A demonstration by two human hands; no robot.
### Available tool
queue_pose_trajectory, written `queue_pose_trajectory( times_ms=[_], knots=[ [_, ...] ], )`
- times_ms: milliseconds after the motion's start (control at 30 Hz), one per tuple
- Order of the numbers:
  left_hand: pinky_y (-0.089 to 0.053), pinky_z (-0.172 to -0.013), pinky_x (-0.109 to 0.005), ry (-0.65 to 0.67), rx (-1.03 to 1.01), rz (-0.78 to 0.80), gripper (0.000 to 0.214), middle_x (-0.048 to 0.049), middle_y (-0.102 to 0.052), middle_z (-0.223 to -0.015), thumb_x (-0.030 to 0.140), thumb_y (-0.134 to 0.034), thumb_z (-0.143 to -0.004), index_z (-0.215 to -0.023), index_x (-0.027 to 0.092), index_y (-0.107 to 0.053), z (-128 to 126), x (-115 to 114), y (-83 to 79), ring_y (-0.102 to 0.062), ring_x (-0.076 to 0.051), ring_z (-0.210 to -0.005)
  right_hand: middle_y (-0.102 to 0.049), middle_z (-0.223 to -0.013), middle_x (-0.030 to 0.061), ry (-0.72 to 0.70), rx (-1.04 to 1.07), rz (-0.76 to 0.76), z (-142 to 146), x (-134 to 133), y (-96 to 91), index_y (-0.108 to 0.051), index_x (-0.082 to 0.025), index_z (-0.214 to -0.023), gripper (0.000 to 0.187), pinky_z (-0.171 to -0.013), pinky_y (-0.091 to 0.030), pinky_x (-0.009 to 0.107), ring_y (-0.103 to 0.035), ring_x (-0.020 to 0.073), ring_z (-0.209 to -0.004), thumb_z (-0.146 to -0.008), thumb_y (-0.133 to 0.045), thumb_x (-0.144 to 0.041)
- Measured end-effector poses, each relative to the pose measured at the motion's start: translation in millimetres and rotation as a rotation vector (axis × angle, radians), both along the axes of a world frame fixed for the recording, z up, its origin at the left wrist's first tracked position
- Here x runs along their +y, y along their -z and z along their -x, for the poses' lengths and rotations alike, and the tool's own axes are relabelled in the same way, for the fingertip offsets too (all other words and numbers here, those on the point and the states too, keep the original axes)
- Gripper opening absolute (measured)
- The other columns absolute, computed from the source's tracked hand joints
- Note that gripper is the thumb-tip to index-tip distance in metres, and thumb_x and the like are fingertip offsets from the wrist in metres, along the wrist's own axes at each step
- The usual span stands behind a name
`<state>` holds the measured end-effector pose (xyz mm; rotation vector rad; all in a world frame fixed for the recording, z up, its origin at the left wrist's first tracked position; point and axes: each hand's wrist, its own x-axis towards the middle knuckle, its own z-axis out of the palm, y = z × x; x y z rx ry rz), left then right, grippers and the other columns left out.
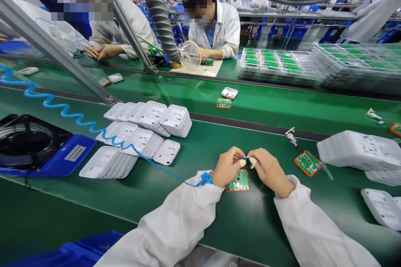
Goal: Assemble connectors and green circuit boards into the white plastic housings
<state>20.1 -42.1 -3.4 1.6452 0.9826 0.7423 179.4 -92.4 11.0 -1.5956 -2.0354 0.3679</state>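
My left hand (230, 165) is closed in a pinch on a small dark-blue part, its fingertips close to those of my right hand. With thumb and fingers, my right hand (266, 170) grips a small white part. Pale covers sit on some of the fingertips, and the fingers partly hide both parts. Just below the hands a green circuit board (238, 181) with an orange-red edge lies flat on the green table, partly behind my left hand. A blue wrist strap (205, 179) with a coiled cord is around my left wrist.
Stacks of white plastic covers (138, 142) stand on the left and more covers (357, 150) on the right. Another board (308, 163) lies right of my hands near a white part (291, 137). A black fan (31, 142) is far left. Co-workers sit beyond the green belt (275, 110).
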Motion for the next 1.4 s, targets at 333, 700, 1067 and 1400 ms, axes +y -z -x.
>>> queue_pose_trajectory(
  times_ms=[333,700,1067,1400],
  knots=[
    [-0.039,-0.061,-0.021,0.022,0.089,-0.138,0.014,0.0025,-0.056,-0.069,0.009,-0.049,-0.068,-0.077,0.018,-0.055,4.8,0.0,-1.5,-0.05,-0.01,-0.064,-0.054,-0.083,0.0035,-0.025,-0.077,-0.004,2.5,1.2,1.4,-0.053,-0.02,-0.088,0.021,-0.072,-0.035,0.03,-0.047,0.0168,-0.08,-0.086,-0.033,-0.014],
    [-0.038,-0.064,-0.024,0.049,0.222,-0.333,0.015,0.001,-0.055,-0.072,0.007,-0.044,-0.07,-0.075,0.019,-0.051,7.7,-3.5,-0.1,-0.05,-0.013,-0.068,-0.053,-0.077,0.0037,-0.066,-0.027,-0.043,7.5,3.1,6.8,-0.052,-0.018,-0.081,0.018,-0.069,-0.034,0.03,-0.045,0.017,-0.075,-0.086,-0.035,-0.014],
    [-0.039,-0.078,-0.031,-0.096,0.513,-0.499,0.02,-0.0049,-0.059,-0.096,0.019,-0.048,-0.079,-0.098,0.018,-0.051,38.9,16.5,-11.8,-0.05,-0.019,-0.09,-0.056,-0.104,0.0097,0.066,-0.096,-0.176,10.7,27.3,24.5,-0.05,-0.017,-0.107,0.025,-0.081,-0.037,0.034,-0.048,0.0214,-0.098,-0.086,-0.037,-0.024],
    [-0.033,-0.073,-0.041,-0.491,1.21,-0.554,0.013,-0.0113,-0.053,-0.091,0.022,-0.046,-0.079,-0.085,0.014,-0.054,149.9,21.7,-16.3,-0.045,-0.028,-0.089,-0.054,-0.074,0.0043,0.346,-0.413,0.112,34.2,28.2,23.4,-0.047,-0.019,-0.078,0.028,-0.054,-0.029,0.027,-0.052,0.0181,-0.066,-0.083,-0.045,-0.047]
  ],
)
